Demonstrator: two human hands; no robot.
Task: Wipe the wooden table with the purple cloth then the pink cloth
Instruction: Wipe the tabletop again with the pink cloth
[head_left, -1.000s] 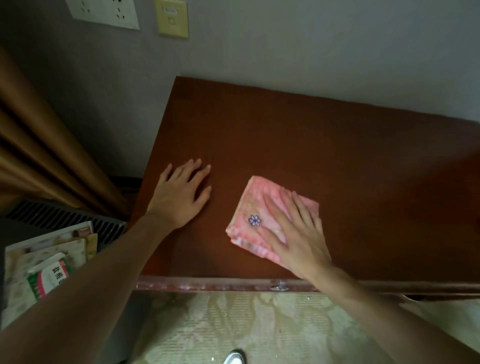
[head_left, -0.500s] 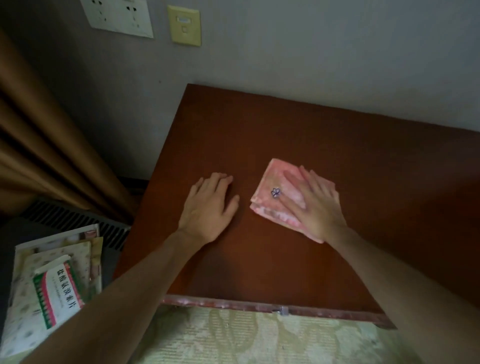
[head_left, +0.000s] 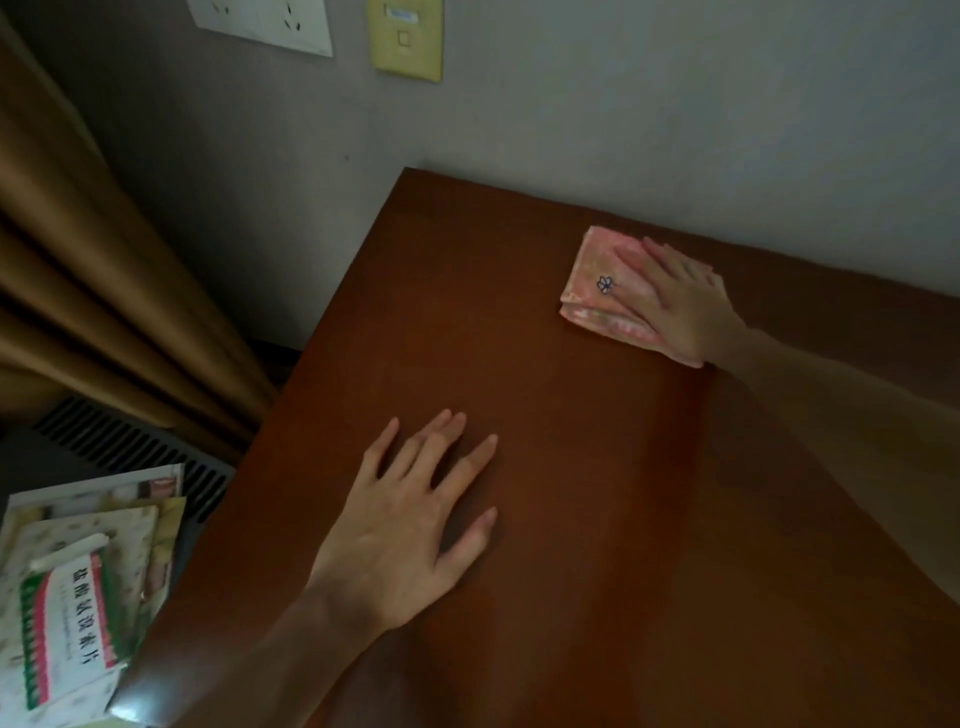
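The folded pink cloth (head_left: 597, 293), marked with a small flower, lies on the dark wooden table (head_left: 519, 364) near its far edge by the wall. My right hand (head_left: 680, 301) presses flat on the cloth with straight fingers. Nearer to me, my left hand (head_left: 410, 519) rests flat on the bare wood with its fingers spread. No purple cloth is in view.
A grey wall with a white socket plate (head_left: 260, 23) and a yellow switch plate (head_left: 405, 39) backs the table. Brown curtains (head_left: 78, 260) hang at the left above a dark vent grille (head_left: 124, 447). Papers and a printed box (head_left: 72, 618) lie at the lower left.
My right hand has pushed the pink cloth away from me, from the table's near part to its far edge by the wall. My left hand stays flat on the wood.
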